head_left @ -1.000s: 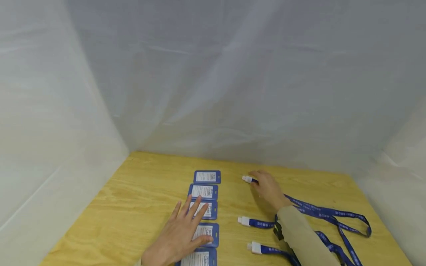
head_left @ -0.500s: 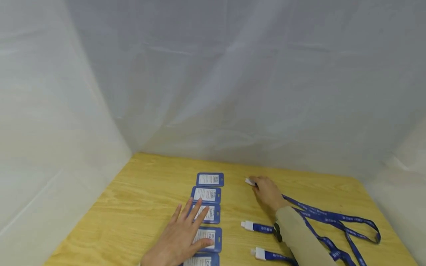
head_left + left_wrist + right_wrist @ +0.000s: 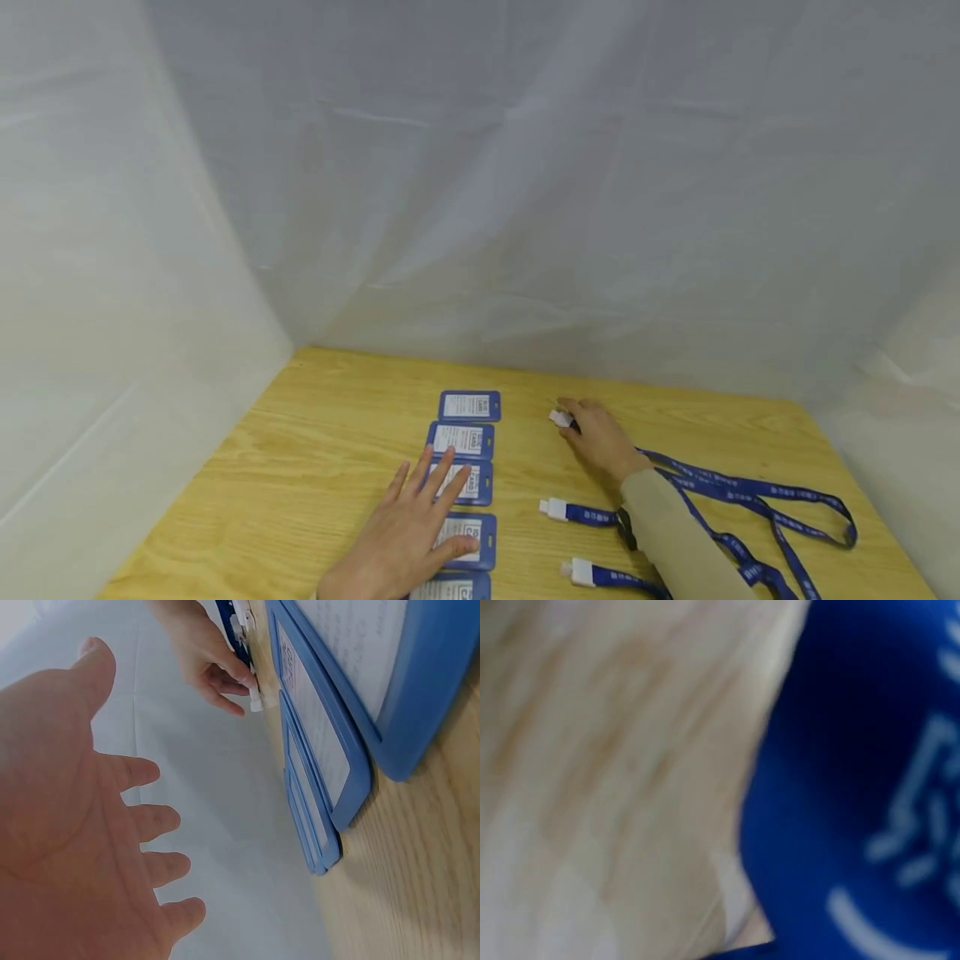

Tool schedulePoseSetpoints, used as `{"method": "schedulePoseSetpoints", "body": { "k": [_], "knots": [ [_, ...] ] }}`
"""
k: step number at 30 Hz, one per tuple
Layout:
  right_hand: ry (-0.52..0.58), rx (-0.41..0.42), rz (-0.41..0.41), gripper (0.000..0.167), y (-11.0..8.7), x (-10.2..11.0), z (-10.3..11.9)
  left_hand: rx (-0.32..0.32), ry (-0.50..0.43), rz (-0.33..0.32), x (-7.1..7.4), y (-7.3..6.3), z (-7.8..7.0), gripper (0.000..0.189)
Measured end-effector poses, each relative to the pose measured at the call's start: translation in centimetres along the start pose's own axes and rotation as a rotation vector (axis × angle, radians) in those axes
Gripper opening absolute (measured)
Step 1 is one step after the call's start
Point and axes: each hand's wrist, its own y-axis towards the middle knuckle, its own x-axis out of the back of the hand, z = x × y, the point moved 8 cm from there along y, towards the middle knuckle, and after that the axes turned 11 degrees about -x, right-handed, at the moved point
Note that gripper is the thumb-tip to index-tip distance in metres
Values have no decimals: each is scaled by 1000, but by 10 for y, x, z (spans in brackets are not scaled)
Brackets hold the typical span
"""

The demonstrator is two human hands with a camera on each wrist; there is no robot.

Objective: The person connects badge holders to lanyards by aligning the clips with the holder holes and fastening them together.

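Observation:
My left hand (image 3: pixel 397 533), fingers spread and straight, is over the lower part of a column of blue ID card holders (image 3: pixel 469 406). In the left wrist view its palm (image 3: pixel 67 825) faces the camera with nothing in it, beside the holders' edges. At the back right of the column, my right hand (image 3: pixel 603 442) pinches a blue lanyard (image 3: pixel 750 496) just behind its white plastic end clip (image 3: pixel 561 418), which points toward the top holder. Blurred blue strap (image 3: pixel 855 772) with white print fills much of the right wrist view; the right fingers are hidden there.
Two more lanyards with white clips lie nearer me, a middle one (image 3: pixel 557 509) and a front one (image 3: pixel 582 572), partly under the right forearm (image 3: pixel 678 533). Pale sheeting (image 3: pixel 480 208) walls the wooden table (image 3: pixel 300 442) at the back and sides.
The right hand's lanyard clip has shifted slightly toward me, and more of it shows beyond the fingers than half a second ago. The left hand stays about where it was.

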Motion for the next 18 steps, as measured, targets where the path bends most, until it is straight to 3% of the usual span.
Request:
{"method": "schedulePoseSetpoints", "body": {
  "k": [9,18],
  "knots": [
    [48,59,-38,35,-8,11,7,-6,3,3,0,1,1,78],
    [22,121,-109,32,-13,37,8,-11,50,-8,2,6,4,76]
  ]
}}
